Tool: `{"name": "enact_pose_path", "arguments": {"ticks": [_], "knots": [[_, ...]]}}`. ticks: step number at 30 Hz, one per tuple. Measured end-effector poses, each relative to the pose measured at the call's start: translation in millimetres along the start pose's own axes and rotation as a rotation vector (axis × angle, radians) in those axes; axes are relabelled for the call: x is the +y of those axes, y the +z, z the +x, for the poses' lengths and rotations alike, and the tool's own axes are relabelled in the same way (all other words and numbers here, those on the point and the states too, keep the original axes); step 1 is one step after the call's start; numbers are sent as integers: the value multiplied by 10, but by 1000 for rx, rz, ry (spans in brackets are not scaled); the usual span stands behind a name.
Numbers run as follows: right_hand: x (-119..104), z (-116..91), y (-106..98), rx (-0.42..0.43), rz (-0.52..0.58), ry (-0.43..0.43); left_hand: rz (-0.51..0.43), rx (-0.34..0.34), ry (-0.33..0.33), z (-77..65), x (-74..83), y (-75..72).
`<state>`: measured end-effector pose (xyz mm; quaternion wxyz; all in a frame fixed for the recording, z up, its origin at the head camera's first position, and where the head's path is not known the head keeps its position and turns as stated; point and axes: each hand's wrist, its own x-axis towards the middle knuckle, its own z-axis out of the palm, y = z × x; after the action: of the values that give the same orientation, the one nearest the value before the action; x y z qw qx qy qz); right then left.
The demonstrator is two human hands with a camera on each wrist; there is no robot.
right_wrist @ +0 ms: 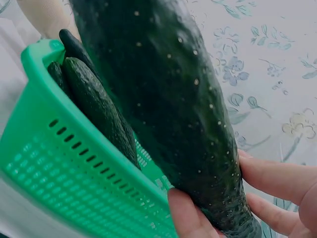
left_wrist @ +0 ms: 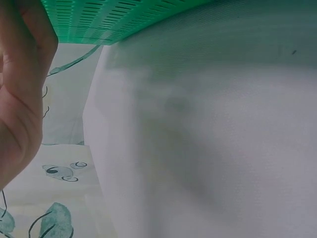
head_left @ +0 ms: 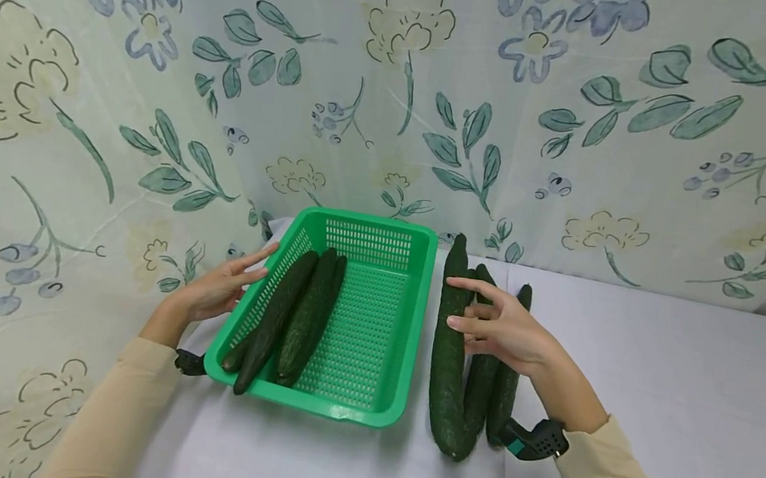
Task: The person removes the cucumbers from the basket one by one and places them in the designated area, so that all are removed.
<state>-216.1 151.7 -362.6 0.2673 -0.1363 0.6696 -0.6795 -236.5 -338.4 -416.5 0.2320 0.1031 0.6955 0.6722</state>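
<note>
A long dark green cucumber (head_left: 447, 369) is gripped by my right hand (head_left: 516, 333), thumb on one side and fingers on the other. The right wrist view shows its bumpy skin close up, with fingertips (right_wrist: 184, 210) pressed to it near one end. Immediately left stands a green plastic basket (head_left: 411, 323), where several cucumbers (head_left: 305, 318) lie lengthwise along the left side. My left hand (head_left: 219, 290) rests against the basket's left wall, fingers extended toward the rim. In the left wrist view that hand is partly cut off by the frame edge.
More cucumbers (head_left: 505, 392) lie on the white cloth (head_left: 654, 388), beneath and right of my right hand. Behind the table hangs a floral curtain (head_left: 400, 112), close to the basket's far end. The basket's right half shows its bare perforated bottom.
</note>
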Motion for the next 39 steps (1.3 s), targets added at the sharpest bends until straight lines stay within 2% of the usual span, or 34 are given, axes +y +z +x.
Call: {"name": "enact_pose_path", "arguments": {"ticks": [20, 39], "knots": [[208, -272, -441, 37, -12, -43, 48, 41, -10, -14, 16, 19], [431, -569, -996, 140, -214, -23, 95, 63, -14, -3, 11, 26]]}}
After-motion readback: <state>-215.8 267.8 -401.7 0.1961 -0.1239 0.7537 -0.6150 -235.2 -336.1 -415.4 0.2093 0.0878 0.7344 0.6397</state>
